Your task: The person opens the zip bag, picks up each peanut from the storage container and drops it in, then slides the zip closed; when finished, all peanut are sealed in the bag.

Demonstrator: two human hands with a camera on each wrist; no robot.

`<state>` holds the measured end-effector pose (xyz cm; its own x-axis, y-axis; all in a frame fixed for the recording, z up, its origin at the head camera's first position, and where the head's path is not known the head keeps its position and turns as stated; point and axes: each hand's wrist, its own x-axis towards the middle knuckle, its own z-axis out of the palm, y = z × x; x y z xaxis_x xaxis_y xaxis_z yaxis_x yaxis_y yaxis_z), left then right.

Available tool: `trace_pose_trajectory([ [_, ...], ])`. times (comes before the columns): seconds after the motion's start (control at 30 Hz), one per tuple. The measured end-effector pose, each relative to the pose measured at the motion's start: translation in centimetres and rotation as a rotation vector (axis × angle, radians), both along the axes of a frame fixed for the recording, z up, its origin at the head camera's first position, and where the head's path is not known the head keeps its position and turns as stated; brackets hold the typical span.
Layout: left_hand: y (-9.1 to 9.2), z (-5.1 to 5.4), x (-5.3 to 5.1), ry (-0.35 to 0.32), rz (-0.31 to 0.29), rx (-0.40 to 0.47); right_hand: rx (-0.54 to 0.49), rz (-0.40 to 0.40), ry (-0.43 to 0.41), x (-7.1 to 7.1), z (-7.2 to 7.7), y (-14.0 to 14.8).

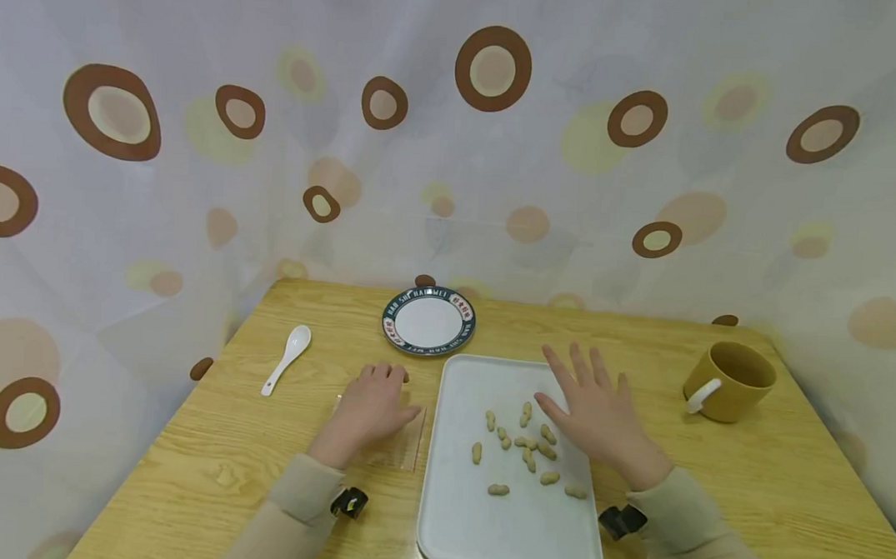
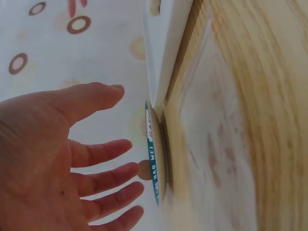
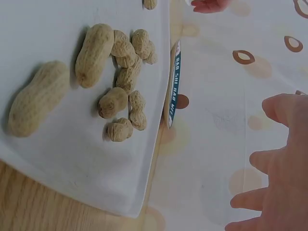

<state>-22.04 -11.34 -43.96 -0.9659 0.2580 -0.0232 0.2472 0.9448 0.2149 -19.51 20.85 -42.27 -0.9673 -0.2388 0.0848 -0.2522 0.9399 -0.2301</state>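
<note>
The peanuts (image 1: 526, 442) lie scattered on my white tray (image 1: 474, 531). Above its right edge I hold my right hand (image 1: 603, 415) raised, fingers straight and spread wide, gripping nothing. Left of the tray, my left hand (image 1: 373, 405) hovers over a clear plastic sheet or bag (image 1: 409, 451), thumb out, fingers slightly bent and apart, palm bare.

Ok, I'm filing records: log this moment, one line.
peanuts: on tray; left hand: empty, over plastic; right hand: empty, over tray edge
</note>
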Motion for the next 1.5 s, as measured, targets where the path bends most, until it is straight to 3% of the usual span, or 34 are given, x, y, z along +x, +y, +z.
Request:
trace_pose_trajectory([
  [0.23, -0.3, 0.1, 0.1, -0.121, 0.003, 0.112, -0.034, 0.056, 0.036, 0.1, 0.4, -0.9],
  [0.33, -0.3, 0.1, 0.1, -0.156, -0.022, 0.153, -0.04, 0.077, 0.057, 0.1, 0.5, -1.3],
  [0.53, -0.2, -0.2, 0.0, -0.169, -0.088, 0.206, 0.009, 0.12, 0.076, -0.2, 0.4, -2.0],
  [0.67, -0.1, -0.5, -0.1, -0.16, -0.114, 0.219, -0.013, 0.153, 0.046, -0.2, 0.7, -2.6],
  [0.83, 0.2, -0.9, -0.1, -0.181, -0.114, 0.234, -0.111, 0.207, -0.01, -0.2, 1.3, -3.3],
  [1.13, 0.5, -1.8, 0.3, -0.211, -0.049, 0.213, -0.359, 0.309, -0.147, -0.7, 0.9, -3.6],
  [1.5, 0.7, -2.2, 0.6, -0.233, -0.03, 0.183, -0.403, 0.325, -0.213, -0.9, 0.5, -3.7],
])
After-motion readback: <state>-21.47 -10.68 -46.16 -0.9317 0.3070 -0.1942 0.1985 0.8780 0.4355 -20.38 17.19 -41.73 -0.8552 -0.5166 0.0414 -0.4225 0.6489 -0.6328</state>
